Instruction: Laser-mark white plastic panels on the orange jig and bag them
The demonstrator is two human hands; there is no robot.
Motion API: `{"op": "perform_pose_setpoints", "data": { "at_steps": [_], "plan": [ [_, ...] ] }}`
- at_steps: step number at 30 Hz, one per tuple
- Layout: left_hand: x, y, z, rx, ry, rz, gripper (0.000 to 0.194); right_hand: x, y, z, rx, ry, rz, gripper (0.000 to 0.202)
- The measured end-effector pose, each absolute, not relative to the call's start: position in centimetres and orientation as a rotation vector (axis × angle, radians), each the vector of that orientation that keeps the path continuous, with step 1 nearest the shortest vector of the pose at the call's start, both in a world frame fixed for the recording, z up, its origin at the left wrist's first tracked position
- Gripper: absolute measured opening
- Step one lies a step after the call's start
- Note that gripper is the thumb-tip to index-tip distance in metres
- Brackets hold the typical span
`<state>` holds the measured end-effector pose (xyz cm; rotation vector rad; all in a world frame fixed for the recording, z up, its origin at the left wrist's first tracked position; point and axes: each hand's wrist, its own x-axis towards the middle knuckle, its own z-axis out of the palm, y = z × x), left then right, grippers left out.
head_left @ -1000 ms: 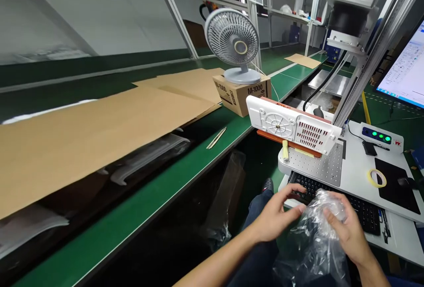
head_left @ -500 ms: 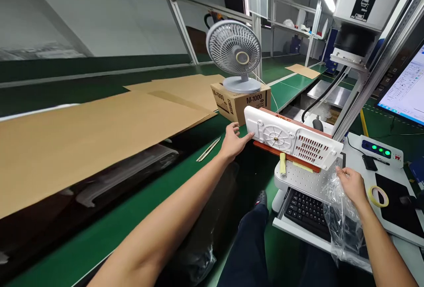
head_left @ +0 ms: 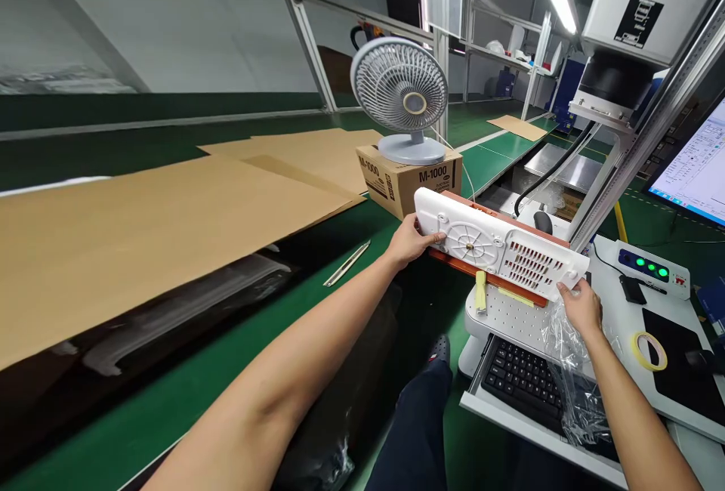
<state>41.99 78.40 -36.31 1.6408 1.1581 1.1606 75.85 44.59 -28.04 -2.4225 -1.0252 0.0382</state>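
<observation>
A white plastic panel (head_left: 470,238) with a round ribbed part and a slotted grille rests against a reddish-brown fixture (head_left: 487,277) above the perforated plate (head_left: 510,317). My left hand (head_left: 412,242) grips the panel's left end, thumb across its front. At the right end, my right hand (head_left: 581,306) has its thumb on the panel's lower corner and fingers behind. Crumpled clear plastic film (head_left: 581,400) hangs beneath my right hand, over the keyboard drawer. Yellow tape (head_left: 481,292) sticks to the fixture's lower edge.
A grey fan (head_left: 413,102) stands on a cardboard box (head_left: 403,183) behind the panel. Large cardboard sheets (head_left: 170,226) lie at left, beside tweezers (head_left: 347,264). A machine head (head_left: 617,83) hangs at upper right. A tape roll (head_left: 649,351) and keyboard (head_left: 524,381) are at right.
My left hand has closed on the panel's left end. My right hand has moved up and left onto its right end, and the film has shifted left with it.
</observation>
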Motion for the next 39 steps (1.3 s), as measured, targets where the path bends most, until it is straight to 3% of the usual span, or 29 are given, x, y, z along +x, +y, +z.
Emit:
{"op": "perform_pose_setpoints", "data": {
  "at_steps": [7,39],
  "plan": [
    [42.1,78.9,-36.4,1.673,1.271,1.147,0.084,75.3,45.0,-27.5,-2.513,-0.980,0.019,0.031],
    [40.9,77.0,-35.1,1.676,1.303,1.145,0.082,74.0,44.0,-27.2,-2.472,-0.983,0.012,0.025]
  ]
}}
